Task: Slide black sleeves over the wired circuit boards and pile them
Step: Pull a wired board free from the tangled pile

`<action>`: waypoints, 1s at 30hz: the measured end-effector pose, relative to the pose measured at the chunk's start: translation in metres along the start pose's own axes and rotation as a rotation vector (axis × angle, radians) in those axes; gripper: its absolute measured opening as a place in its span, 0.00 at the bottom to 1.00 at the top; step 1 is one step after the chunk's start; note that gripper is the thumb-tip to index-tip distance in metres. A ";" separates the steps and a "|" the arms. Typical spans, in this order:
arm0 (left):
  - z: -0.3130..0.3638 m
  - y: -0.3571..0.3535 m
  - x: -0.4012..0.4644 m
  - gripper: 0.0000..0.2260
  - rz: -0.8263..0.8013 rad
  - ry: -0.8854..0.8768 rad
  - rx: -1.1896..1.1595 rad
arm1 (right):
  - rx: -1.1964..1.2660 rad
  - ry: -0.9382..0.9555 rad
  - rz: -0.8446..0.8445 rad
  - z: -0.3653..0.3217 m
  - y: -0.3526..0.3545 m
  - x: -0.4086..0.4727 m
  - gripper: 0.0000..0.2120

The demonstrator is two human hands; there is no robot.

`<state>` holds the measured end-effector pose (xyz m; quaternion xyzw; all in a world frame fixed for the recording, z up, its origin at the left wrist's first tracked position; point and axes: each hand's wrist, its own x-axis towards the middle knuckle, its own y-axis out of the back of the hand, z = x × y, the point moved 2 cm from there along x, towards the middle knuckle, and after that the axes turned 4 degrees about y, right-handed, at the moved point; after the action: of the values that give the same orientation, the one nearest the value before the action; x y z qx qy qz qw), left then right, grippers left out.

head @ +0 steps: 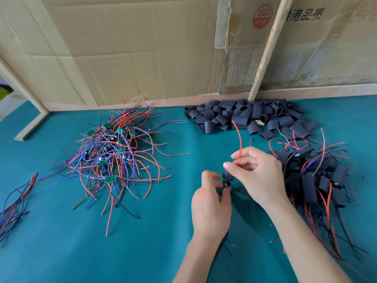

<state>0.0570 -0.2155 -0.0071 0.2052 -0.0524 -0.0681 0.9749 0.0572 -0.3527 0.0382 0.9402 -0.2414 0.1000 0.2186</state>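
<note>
Black soft tubular sleeve [226,175], centre-right of frame, pinched by right hand [258,172]; left hand [212,201] pinches small wired circuit board [226,183] beneath. Light, floppy; likely best held by board edges.

Two bare forearms enter from the bottom edge, ending in the left hand [211,203] and the right hand [259,172]. No sleeve shows on either arm up to the edge of view, and there are no gloves, rings, bracelets or watch (at least on the parts visible). The fingernails are short and unpainted; the clearest is the thumbnail at the near tip of the right hand, pale and trimmed close.
</note>
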 end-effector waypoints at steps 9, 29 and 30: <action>0.000 -0.004 -0.002 0.18 -0.020 -0.031 0.085 | -0.081 -0.003 0.027 0.003 0.004 0.002 0.09; -0.002 -0.005 -0.001 0.23 -0.001 -0.053 0.119 | -0.119 0.047 -0.029 0.001 0.009 0.004 0.09; -0.002 -0.005 -0.001 0.22 0.002 -0.057 0.118 | -0.133 0.057 -0.018 0.001 0.010 0.004 0.09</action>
<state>0.0554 -0.2194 -0.0111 0.2600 -0.0842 -0.0696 0.9594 0.0558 -0.3624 0.0419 0.9225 -0.2326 0.1082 0.2883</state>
